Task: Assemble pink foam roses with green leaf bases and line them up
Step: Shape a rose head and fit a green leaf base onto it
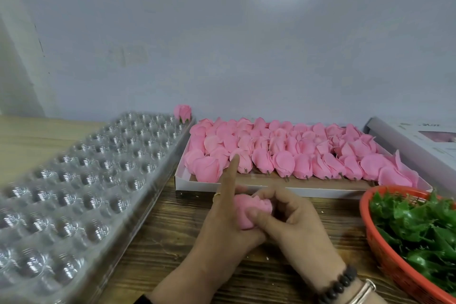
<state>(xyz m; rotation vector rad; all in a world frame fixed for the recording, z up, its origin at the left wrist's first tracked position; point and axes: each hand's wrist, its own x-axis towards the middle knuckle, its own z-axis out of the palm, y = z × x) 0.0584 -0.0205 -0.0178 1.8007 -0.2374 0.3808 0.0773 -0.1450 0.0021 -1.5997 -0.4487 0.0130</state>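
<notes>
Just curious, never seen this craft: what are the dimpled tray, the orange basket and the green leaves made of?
The dimpled tray looks like thin clear moulded plastic, glossy, with the wood showing through. The orange basket seems woven plastic mesh. The green leaves look like shiny moulded plastic, with bright highlights on them.

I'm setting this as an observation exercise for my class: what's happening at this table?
A person holds one pink foam rose in both hands, left hand and right hand, above the wooden table. One finished rose stands at the far end of the clear tray. Loose roses fill the box; green leaves wait in an orange basket.
</notes>
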